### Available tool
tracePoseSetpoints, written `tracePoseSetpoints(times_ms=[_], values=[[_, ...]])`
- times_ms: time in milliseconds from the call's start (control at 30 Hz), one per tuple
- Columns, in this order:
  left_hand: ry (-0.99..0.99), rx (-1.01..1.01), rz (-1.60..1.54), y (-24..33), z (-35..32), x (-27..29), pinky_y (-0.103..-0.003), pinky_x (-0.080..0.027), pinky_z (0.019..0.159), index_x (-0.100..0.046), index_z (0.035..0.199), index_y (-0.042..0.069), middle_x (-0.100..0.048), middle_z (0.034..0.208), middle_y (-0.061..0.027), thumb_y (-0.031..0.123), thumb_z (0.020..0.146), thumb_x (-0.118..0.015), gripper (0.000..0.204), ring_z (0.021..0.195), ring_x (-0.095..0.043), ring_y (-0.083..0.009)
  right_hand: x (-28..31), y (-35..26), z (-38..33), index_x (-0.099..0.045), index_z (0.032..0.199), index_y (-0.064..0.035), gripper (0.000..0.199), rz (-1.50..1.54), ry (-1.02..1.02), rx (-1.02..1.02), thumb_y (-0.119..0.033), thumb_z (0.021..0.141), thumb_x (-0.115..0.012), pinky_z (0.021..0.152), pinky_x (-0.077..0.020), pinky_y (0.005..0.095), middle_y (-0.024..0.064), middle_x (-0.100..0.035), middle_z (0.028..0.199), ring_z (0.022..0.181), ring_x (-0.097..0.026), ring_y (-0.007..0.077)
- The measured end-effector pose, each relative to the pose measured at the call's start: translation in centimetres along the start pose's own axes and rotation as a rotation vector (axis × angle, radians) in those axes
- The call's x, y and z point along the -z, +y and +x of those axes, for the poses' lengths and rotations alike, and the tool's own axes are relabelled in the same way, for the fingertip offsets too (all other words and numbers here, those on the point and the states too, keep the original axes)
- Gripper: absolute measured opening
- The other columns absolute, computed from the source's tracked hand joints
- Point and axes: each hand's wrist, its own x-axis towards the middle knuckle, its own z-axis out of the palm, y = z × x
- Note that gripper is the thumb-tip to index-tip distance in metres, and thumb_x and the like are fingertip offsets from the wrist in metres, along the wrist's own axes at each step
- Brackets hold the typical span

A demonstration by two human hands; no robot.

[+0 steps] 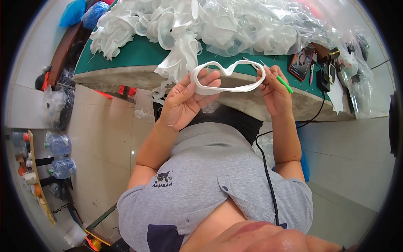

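Note:
A white goggle-shaped frame, soft-looking with a notch in its far edge, is held up in front of me near the table's front edge. My left hand grips its left end, with the thumb on the near side and fingers reaching inside the loop. At the right end, my right hand pinches the frame's rim. A small tool with a green handle also rests in that hand. Its thin metal points show beyond the fingers, but its exact kind is unclear. More white frames lie heaped on the table, some hanging over its edge.
The green-topped table carries clear plastic bags of white pieces. A phone, a pen and a black adapter lie at right. A black cable runs across my front. Large water bottles stand at left.

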Motion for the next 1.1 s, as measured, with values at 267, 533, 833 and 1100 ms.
tracePoseSetpoints(times_ms=[267, 533, 833, 1100], values=[[0.001, 0.062, 0.004, 0.2, -0.2, -1.0, -0.044, -0.034, 0.109, -0.029, 0.139, -0.003, -0.035, 0.141, -0.0252, 0.005, 0.096, -0.039, 0.045, 0.131, -0.039, -0.0323, 0.5, 0.5, 0.0, -0.046, 0.084, -0.0106, 0.014, 0.035, 0.001, 0.013, -0.008, 0.093, -0.056, 0.061, -0.0479, 0.0194, 0.0117, -0.064, 0.097, 0.076, -0.060, 0.0122], [0.020, 0.099, -0.357, 0.9, 0.4, -0.4, -0.044, -0.027, 0.114, -0.017, 0.142, -0.006, -0.023, 0.146, -0.0265, 0.000, 0.094, -0.033, 0.050, 0.136, -0.029, -0.0328, 0.7, 0.4, -0.9, -0.052, 0.090, -0.0047, 0.003, 0.360, 0.205, -0.202, -0.005, 0.091, -0.056, 0.080, -0.0564, 0.0189, 0.0140, -0.061, 0.107, 0.093, -0.064, 0.0164], [0.002, 0.107, -0.690, 0.6, 0.5, 0.9, -0.042, -0.023, 0.116, -0.010, 0.141, -0.008, -0.021, 0.148, -0.0224, -0.003, 0.093, -0.030, 0.053, 0.136, -0.027, -0.0309, 0.3, -0.8, -1.3, -0.043, 0.120, 0.0050, 0.029, 0.523, 0.305, -0.223, 0.000, 0.092, -0.050, 0.084, -0.0570, 0.0216, 0.0161, -0.060, 0.106, 0.097, -0.063, 0.0224], [0.001, -0.215, 0.547, 1.1, -0.8, 0.4, -0.045, -0.047, 0.093, -0.060, 0.096, -0.005, -0.063, 0.083, -0.0151, -0.011, 0.080, -0.045, 0.022, 0.083, -0.063, -0.0268, 0.5, -1.2, -2.9, -0.033, 0.077, -0.0118, 0.033, -0.263, -0.134, 0.547, -0.002, 0.085, -0.063, 0.072, -0.0408, 0.0275, 0.0103, -0.060, 0.082, 0.077, -0.050, 0.0163]])
